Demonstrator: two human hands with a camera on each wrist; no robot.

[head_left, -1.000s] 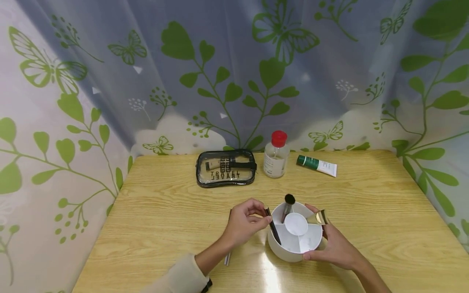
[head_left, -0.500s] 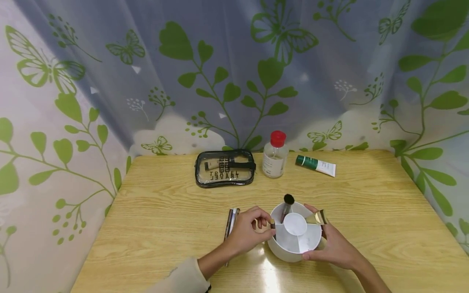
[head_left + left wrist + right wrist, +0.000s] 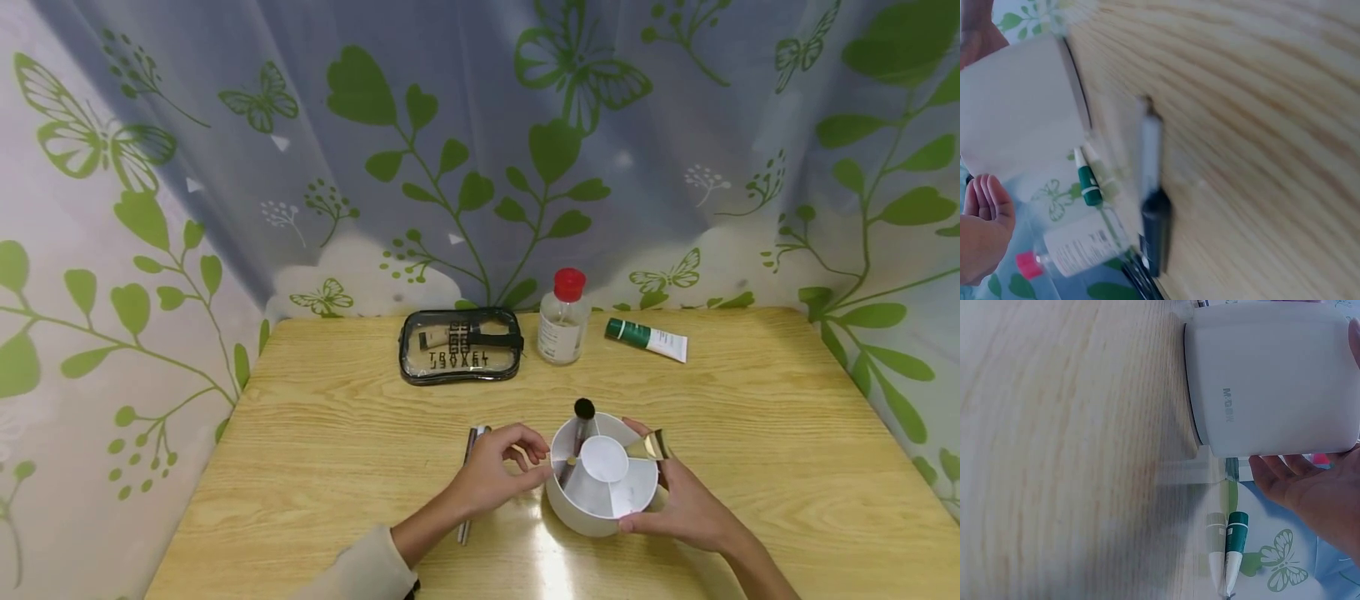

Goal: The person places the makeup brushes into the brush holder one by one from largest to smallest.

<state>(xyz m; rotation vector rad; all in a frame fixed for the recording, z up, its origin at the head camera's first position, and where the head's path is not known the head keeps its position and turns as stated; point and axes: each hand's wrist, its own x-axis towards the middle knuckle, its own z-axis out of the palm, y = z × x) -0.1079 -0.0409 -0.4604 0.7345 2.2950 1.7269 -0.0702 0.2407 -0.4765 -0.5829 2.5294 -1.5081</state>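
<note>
A round white divided organizer (image 3: 592,523) is held by my right hand (image 3: 686,508) around its right side, thumb low in front. In the right wrist view the right hand (image 3: 1316,494) lies against the organizer's wall (image 3: 1272,381). My left hand (image 3: 501,471) is at the left rim with nothing visible in its loosely bent fingers; the left wrist view shows this hand (image 3: 985,231) beside the organizer (image 3: 1022,106). Inside stand a black-tipped brush (image 3: 583,410), a short gold-tipped stick (image 3: 570,468) in the left compartment and a gold-ended tube (image 3: 654,445) at right.
Slim pens (image 3: 464,532) lie on the wooden table (image 3: 322,467) beneath and beside the left hand. Along the back are a clear travel pouch (image 3: 461,367), a red-capped bottle (image 3: 561,333) and a green-and-white tube (image 3: 647,337). A leaf-patterned curtain (image 3: 450,100) hangs behind.
The left hand has put a dark pencil-like stick into the left compartment and let it go, drawing back slightly left. The brush leans a little differently. The right hand keeps its grip.
</note>
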